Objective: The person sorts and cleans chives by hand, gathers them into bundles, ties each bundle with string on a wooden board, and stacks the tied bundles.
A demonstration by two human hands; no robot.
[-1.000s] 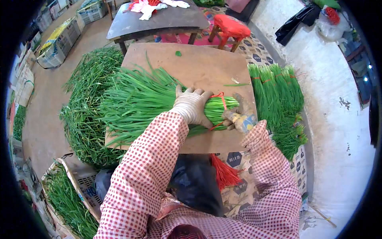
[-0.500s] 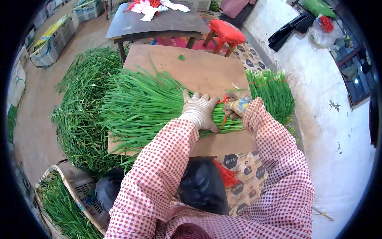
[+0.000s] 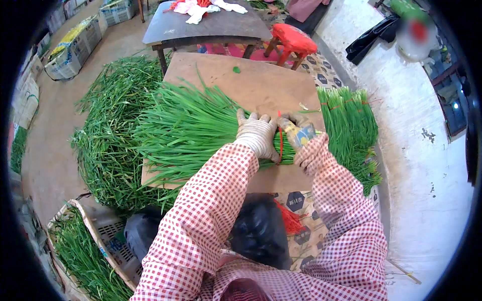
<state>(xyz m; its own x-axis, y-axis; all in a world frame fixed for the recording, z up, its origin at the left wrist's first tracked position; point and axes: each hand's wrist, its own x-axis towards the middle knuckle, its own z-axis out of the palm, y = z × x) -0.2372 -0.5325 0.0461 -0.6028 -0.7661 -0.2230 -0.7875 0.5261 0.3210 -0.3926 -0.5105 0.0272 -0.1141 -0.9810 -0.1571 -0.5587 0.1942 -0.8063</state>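
Observation:
A large bunch of green chives (image 3: 191, 131) lies across a brown board (image 3: 281, 83), leaves to the left and cut ends to the right. My gloved left hand (image 3: 255, 134) grips the bunch from above, fingers over the far side and thumb on the near side. Just right of it, a red tie (image 3: 281, 141) runs across the stems. My gloved right hand (image 3: 297, 129) is closed at the tie's far end, its fingers curled; the stem ends are partly hidden beneath it.
Tied bundles of chives (image 3: 348, 118) stand right of the board, by the white wall (image 3: 406, 165). Loose greens (image 3: 113, 133) are heaped on the left. A basket (image 3: 95, 236) holds more greens. Beyond are a dark table (image 3: 211, 25) and a red stool (image 3: 296, 39). Red ties (image 3: 290, 218) hang below the board.
My right hand has shifted from over the stem ends to the tie's far end. The tie now lies straighter across the stems. My left hand keeps its hold; the view has shifted slightly.

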